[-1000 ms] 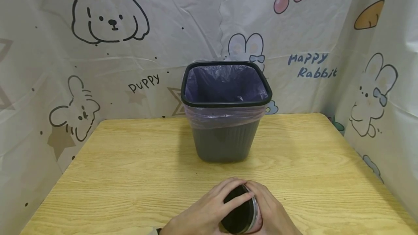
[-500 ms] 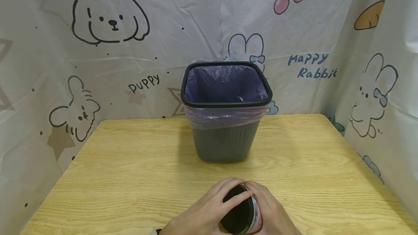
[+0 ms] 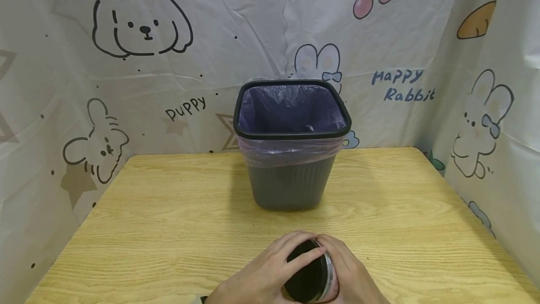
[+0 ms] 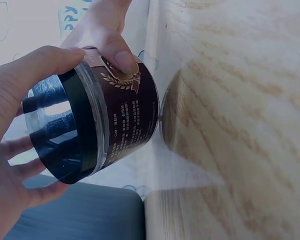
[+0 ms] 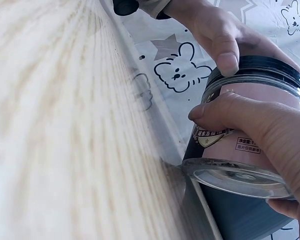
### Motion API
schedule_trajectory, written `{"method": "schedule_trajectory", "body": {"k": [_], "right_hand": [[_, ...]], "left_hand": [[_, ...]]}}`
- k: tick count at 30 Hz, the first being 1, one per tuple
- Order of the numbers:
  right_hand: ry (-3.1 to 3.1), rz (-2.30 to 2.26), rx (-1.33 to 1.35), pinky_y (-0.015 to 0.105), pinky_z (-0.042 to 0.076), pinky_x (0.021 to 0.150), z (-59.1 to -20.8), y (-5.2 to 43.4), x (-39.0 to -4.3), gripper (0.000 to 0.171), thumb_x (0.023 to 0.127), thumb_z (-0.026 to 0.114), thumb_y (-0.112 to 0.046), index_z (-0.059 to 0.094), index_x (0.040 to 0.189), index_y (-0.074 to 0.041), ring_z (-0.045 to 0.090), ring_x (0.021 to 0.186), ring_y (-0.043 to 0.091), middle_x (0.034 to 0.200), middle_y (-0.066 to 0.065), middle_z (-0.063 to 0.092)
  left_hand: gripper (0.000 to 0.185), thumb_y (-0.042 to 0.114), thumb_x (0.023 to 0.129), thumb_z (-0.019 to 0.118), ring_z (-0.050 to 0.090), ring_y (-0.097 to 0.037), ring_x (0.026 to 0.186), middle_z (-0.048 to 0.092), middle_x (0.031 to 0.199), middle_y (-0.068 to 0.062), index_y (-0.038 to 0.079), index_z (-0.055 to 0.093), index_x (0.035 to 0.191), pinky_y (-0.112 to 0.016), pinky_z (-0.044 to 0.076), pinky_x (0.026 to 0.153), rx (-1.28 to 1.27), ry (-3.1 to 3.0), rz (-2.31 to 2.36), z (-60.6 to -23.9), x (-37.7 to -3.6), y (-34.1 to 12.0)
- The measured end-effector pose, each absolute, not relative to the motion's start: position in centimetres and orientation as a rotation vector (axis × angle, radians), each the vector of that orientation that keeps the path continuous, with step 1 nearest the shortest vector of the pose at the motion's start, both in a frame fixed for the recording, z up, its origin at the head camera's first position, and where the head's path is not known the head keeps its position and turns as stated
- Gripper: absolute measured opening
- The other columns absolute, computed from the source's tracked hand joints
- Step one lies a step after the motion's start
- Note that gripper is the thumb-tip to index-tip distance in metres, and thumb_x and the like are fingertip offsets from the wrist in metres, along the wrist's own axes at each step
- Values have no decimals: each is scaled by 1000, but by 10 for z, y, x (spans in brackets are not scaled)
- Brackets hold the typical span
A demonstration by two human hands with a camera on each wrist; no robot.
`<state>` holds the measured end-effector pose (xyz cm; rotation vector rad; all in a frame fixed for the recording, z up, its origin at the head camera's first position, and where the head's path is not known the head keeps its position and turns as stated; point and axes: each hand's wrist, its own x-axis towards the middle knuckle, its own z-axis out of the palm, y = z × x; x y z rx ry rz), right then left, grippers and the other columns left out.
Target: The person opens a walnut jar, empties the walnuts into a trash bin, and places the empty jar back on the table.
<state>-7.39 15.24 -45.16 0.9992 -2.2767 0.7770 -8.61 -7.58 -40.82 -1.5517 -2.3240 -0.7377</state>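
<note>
Hardly anything has moved since the earlier head views: both hands keep the same hold on the jar [image 4: 130,120], low at the near edge of the worktop [image 3: 168,210]. Round and clear-walled, it leans with its black, glossy lid [image 3: 310,277] toward the left hand [image 3: 261,269]. That hand grips the lid, thumb at its edge and fingers curled around the far side. The right hand [image 3: 354,269] grips the body, its thumb pressed over the label. Whether the base touches the wood I cannot tell.

Dark maroon covers one side of the label, with a gold wheat-ear and ribbon emblem [image 4: 122,82] partly under the thumb and rows of small, pale Chinese print, mostly too blurred to read. Around the other side runs a pink panel [image 5: 247,155], where a little box seems to begin 净含量. Behind stands a grey bin [image 3: 291,184] with a black rim and purplish liner [image 3: 291,151], before a cartoon-printed cloth [image 3: 253,18] reading "PUPPY" and "Happy Rabbit".
</note>
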Motion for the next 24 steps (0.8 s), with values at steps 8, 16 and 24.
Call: {"method": "schedule_trajectory", "body": {"k": [8, 16, 24], "right_hand": [[-2269, 768, 1003, 15, 35, 102, -451, 152, -73, 109, 61, 81, -65, 44, 139, 2, 54, 115, 24, 130, 12, 53], [-2295, 786, 990, 15, 35, 102, -451, 152, -73, 110, 60, 83, -62, 44, 141, 0, 54, 115, 24, 131, 11, 52], [-2290, 817, 1001, 14, 32, 104, -451, 151, -73, 109, 59, 84, -61, 42, 142, -2, 53, 116, 22, 133, 10, 51]], "left_hand": [[97, 55, 77, 75, 28, -17, 139, 26, 152, -4, 19, 27, 153, -36, 32, 110, -1573, -2327, -712, -408, -85, -76], [94, 52, 78, 75, 31, -19, 137, 28, 151, -5, 18, 27, 153, -37, 35, 108, -1560, -2337, -722, -408, -84, -76], [96, 56, 77, 74, 34, -19, 135, 31, 150, -6, 18, 28, 153, -38, 37, 107, -1510, -2329, -669, -408, -84, -76]]}}
